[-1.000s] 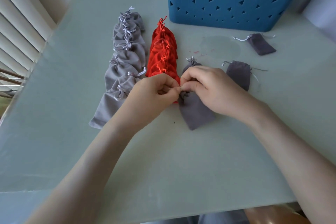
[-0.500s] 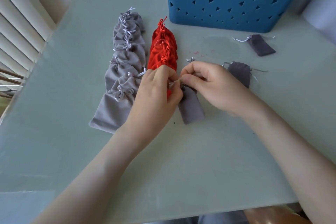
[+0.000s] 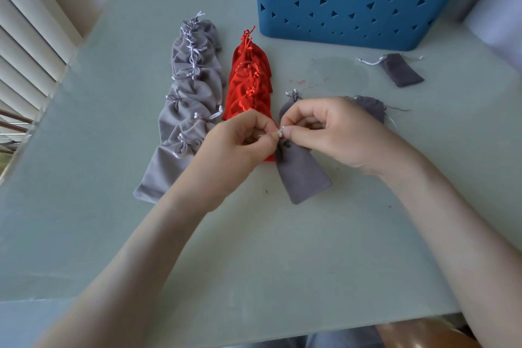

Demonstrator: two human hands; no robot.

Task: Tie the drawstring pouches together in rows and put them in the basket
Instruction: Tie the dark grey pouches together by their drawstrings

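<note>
Two hands meet above a table (image 3: pixel 254 263). The left hand (image 3: pixel 240 138) and right hand (image 3: pixel 330 133) each pinch a pale drawstring (image 3: pixel 280 131) between thumb and forefinger. Just below the pinch lies a dark grey pouch (image 3: pixel 302 175), its neck at the fingertips and its long axis running toward the person, flat bottom nearest. A red pouch row (image 3: pixel 250 85) lies just left of the grip.

Light-grey row (image 3: pixel 186 110) and red row (image 3: pixel 250 85) are lying tied, side by side, left of the blue basket (image 3: pixel 353 0). A dark pouch (image 3: pixel 302 175) is lying beside them, its drawstring (image 3: pixel 281 131) being pinched by left hand (image 3: pixel 240 138) and right hand (image 3: pixel 333 130). A second pouch (image 3: pixel 370 107) and third pouch (image 3: pixel 401 69) are lying loose farther right.
</note>
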